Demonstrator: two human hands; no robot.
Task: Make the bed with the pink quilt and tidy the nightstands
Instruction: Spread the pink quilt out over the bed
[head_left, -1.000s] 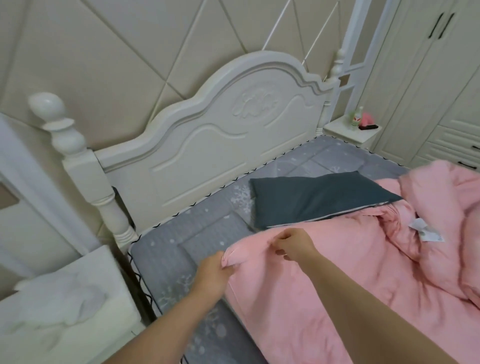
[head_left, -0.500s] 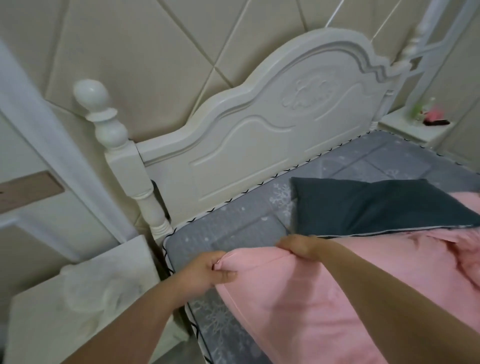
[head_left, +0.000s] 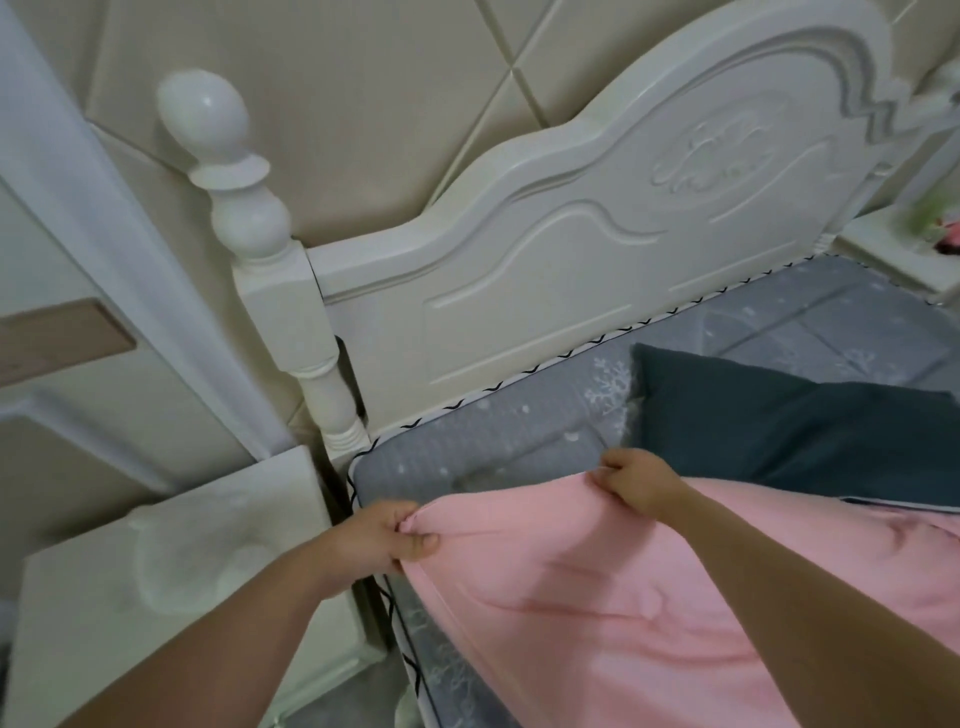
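- Pinching the pink quilt (head_left: 597, 597) corner: left hand (head_left: 382, 538); right hand (head_left: 636, 486) grips its top edge.
- Quilt runs off-frame at 4 o'clock, overlapping the dark pillow (head_left: 789, 431).
- Far nightstand (head_left: 878, 249) items at 2 o'clock blurred.

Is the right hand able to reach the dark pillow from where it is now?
Probably yes. The right hand lies just in front of the dark pillow, with only bare grey mattress between them. But it pinches the pink quilt edge, so it must let go first.
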